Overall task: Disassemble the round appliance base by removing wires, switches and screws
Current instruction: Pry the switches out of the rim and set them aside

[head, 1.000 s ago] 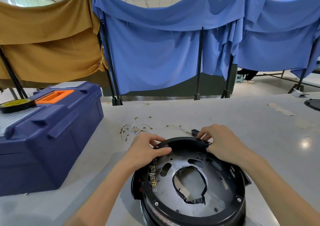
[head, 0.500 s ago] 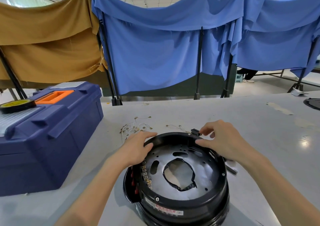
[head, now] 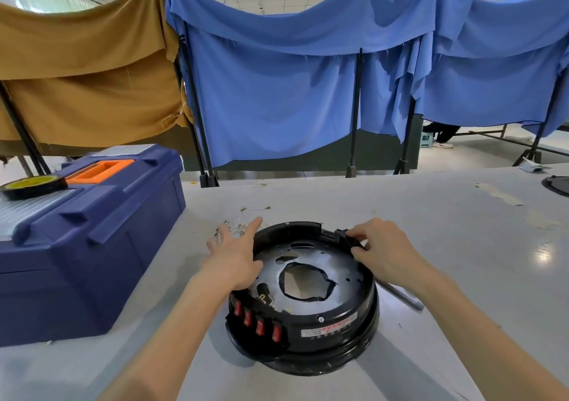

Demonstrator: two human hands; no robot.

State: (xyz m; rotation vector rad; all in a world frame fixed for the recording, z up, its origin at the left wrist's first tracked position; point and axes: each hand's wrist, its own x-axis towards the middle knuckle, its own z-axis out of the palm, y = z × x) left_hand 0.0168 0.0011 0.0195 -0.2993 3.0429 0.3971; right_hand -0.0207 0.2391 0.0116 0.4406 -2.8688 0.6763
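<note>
The black round appliance base point(head: 326, 333) lies on the grey table, with a ragged hole in its metal plate and a row of red rocker switches point(head: 257, 322) on its near left side. My left hand point(head: 234, 254) rests flat on the base's left rim with its fingers spread. My right hand point(head: 385, 248) pinches a small black part point(head: 346, 235) on the far right rim. Loose removed wires point(head: 238, 225) lie on the table just beyond my left hand.
A dark blue toolbox point(head: 83, 234) with an orange handle stands at the left, a roll of tape point(head: 34, 185) on its lid. A grey tool handle point(head: 403, 296) lies to the right of the base. Cloth-draped screens stand behind the table. A black object point(head: 557, 185) sits at the far right edge.
The base has turned so that the red switches now face me at the near left. My left hand has opened and slid along the left rim. My right hand stays on the far rim part.
</note>
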